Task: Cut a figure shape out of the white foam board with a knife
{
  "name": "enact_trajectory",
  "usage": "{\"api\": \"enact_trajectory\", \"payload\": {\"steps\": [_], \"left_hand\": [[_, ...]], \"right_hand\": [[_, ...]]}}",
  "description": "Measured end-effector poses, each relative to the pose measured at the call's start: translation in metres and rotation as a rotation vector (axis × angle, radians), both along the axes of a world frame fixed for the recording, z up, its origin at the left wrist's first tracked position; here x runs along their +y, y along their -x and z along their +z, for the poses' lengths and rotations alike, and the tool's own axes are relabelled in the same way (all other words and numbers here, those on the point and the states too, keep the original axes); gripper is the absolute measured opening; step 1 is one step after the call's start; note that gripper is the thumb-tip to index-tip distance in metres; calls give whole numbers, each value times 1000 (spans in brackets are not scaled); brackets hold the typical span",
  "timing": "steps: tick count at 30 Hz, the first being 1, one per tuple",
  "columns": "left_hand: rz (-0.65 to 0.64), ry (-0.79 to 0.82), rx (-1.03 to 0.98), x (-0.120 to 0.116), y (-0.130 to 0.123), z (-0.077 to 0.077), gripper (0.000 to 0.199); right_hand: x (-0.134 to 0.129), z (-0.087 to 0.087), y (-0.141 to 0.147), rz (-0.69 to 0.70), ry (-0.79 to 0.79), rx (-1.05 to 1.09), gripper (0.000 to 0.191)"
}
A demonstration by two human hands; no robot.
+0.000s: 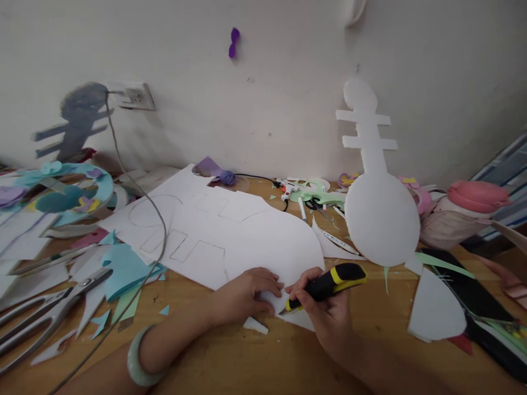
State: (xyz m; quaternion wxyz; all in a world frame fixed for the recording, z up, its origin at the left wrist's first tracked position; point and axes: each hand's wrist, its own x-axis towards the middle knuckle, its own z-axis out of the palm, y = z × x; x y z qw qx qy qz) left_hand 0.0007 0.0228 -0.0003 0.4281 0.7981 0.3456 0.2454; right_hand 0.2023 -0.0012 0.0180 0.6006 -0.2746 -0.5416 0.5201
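Note:
A large white board (263,236) with pencil outlines lies on the wooden table, its right end rounded. Wrapped in the fingers of my right hand (325,312) is a black and yellow utility knife (329,282), its blade tip at the board's near edge. My left hand (247,293) rests on that edge just left of the blade, fingers bent but apart, holding nothing. A small white scrap (256,325) lies below my left hand. Against the wall at the right leans a white lute-shaped cutout (382,219).
Large scissors (53,307), a grey cord (162,219) and coloured paper scraps (127,269) lie at the left. A glue gun (289,189) and a marker (302,209) are behind the board. A white offcut (437,307) and a black phone-like object (469,285) lie at the right.

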Motion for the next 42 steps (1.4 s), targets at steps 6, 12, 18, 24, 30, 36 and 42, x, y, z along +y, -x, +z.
{"api": "enact_trajectory", "payload": {"steps": [6,12,18,24,30,36,42], "left_hand": [[10,3,25,0,-1,3,26],[-4,-11,9,1,0,0,25],[-2,-14,15,1,0,-1,26],[0,-16,4,0,-1,2,26],[2,4,1,1,1,-3,28],[3,-26,-4,1,1,-6,28],[-1,-33,12,2,0,-4,31]], "right_hand": [[0,-2,1,12,17,25,10],[3,-4,1,-10,45,31,11],[1,-3,1,-32,34,3,12],[2,-7,0,-10,-28,-91,12],[1,-4,1,22,-48,-92,17],[2,14,-2,-25,-107,83,20],[3,5,-1,29,-7,28,12]]}}
